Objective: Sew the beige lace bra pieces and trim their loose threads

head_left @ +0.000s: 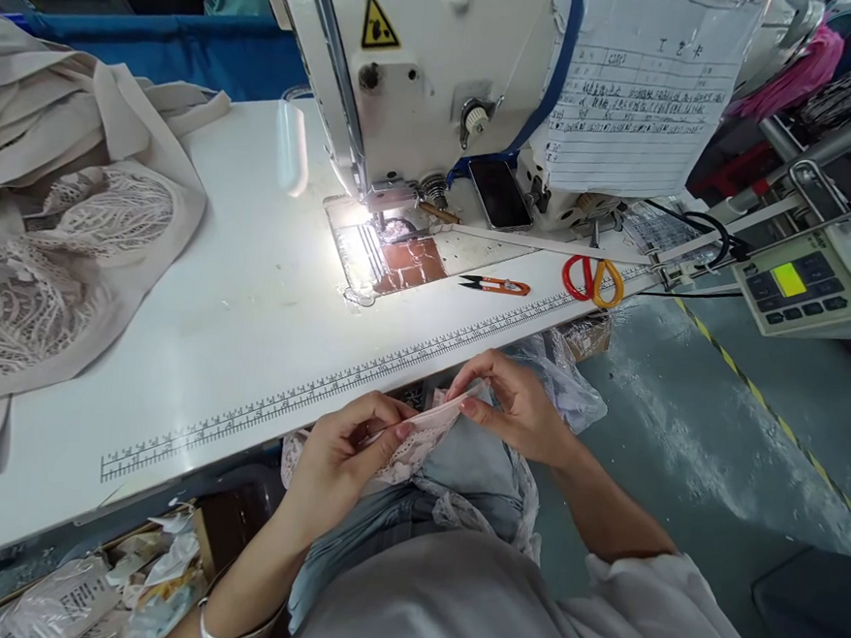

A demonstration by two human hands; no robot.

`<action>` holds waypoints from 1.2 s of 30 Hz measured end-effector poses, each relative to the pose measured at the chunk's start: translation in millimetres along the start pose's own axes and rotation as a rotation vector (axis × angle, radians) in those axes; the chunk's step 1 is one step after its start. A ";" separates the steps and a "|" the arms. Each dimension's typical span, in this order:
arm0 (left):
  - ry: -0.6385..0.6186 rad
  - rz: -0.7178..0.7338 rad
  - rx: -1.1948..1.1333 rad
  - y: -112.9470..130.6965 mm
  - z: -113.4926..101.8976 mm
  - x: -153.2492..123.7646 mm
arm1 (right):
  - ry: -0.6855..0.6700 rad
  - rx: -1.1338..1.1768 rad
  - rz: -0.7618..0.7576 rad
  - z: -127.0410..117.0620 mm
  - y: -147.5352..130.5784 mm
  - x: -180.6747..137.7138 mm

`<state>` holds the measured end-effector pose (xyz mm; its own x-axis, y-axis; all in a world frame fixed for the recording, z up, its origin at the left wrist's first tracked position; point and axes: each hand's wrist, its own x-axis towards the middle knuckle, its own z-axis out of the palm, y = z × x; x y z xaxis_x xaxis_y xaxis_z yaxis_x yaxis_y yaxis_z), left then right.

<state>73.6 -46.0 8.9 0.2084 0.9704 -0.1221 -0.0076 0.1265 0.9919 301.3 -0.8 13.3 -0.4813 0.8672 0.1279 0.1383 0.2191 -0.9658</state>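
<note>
A pale pink lace garment piece [417, 447] hangs between my two hands over my lap, just in front of the table's front edge. My left hand [347, 454] is closed on its left part, thumb on top. At the strip's right end, my right hand [511, 403] pinches the edge between thumb and fingers. The fabric edge runs fairly straight from one hand to the other. More lace trails down over my legs, partly hidden by my hands.
A sewing machine [427, 86] stands behind the white table [249, 346]. Orange thread snips [497, 285], red-and-yellow-handled scissors [594, 278] and a phone [499, 193] lie near it. Beige lace garments [60, 225] are heaped at left. A control panel [792, 282] sits at right.
</note>
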 end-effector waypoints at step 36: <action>0.014 0.016 -0.012 0.2 4.3 0.1 | 0.276 -0.068 0.020 25.0 2.3 -12.2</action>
<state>77.8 -46.8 9.2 0.1948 0.9751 -0.1063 -0.0225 0.1128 0.9934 285.8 -22.0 3.9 -0.2247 0.9587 0.1742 0.2075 0.2218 -0.9528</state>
